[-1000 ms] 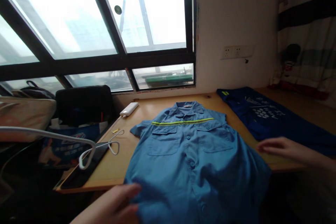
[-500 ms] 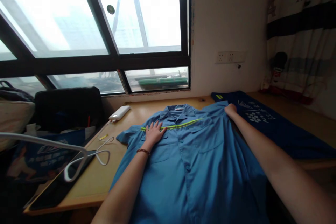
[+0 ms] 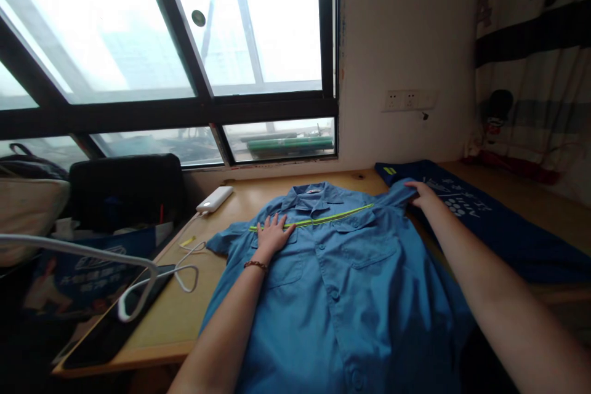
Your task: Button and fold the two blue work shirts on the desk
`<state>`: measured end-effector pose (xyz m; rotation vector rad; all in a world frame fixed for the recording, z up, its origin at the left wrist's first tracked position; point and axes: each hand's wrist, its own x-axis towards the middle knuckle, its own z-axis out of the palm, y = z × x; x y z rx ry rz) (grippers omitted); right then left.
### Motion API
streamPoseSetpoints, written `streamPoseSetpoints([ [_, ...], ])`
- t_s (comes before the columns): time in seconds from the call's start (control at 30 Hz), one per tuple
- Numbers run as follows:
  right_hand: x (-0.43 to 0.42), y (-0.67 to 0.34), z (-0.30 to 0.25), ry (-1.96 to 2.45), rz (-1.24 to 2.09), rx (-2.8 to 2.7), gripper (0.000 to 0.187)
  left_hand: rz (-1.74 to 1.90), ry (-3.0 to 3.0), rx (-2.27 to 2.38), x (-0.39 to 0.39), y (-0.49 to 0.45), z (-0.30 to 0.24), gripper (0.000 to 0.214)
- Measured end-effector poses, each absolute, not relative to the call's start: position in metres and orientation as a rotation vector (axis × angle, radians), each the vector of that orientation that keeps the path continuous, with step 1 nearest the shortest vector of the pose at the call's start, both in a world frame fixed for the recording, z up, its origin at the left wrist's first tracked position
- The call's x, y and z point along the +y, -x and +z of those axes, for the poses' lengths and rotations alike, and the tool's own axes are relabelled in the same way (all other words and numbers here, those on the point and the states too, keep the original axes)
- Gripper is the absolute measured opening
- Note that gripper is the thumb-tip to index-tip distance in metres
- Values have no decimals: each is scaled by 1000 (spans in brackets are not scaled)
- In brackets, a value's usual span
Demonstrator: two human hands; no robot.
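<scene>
A light blue work shirt (image 3: 341, 283) with a yellow-green reflective stripe lies face up, buttoned, on the wooden table (image 3: 194, 308). My left hand (image 3: 272, 235) lies flat on the shirt's left chest, fingers spread, just below the stripe. My right hand (image 3: 421, 192) reaches to the shirt's far right shoulder and pinches the sleeve edge there. A bead bracelet sits on my left wrist. The shirt's hem hangs over the table's near edge.
A dark blue printed garment (image 3: 489, 221) lies at the right. A white power bank (image 3: 214, 198) with a white cable, a dark tablet (image 3: 115, 323) and a white hanger (image 3: 92, 258) lie at the left. Black bags stand beside the window. A wall socket (image 3: 401, 100) is behind.
Both hands went from the shirt's near edges up to its chest and right shoulder. In the last half second the right hand drew the sleeve slightly outward to the right; the left hand stayed.
</scene>
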<state>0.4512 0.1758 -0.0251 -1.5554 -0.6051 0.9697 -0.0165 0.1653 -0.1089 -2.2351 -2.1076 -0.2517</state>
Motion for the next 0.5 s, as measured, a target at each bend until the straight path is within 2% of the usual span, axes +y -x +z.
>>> streamPoseSetpoints([
  [0.1,173,-471,-28,1644,953,-575,5,-256,2226,-2109,166,17,-109,69],
  [0.27,151,-491,-68,1997,913,-512,18,-253,2224,-2096,167,17,-112,67],
  [0.33,149,-493,-76,2079,889,-549,18,-244,2233,-2096,168,17,-113,67],
  [0.5,161,-485,-66,2066,811,-781,18,-234,2234,-2106,167,17,-112,68],
])
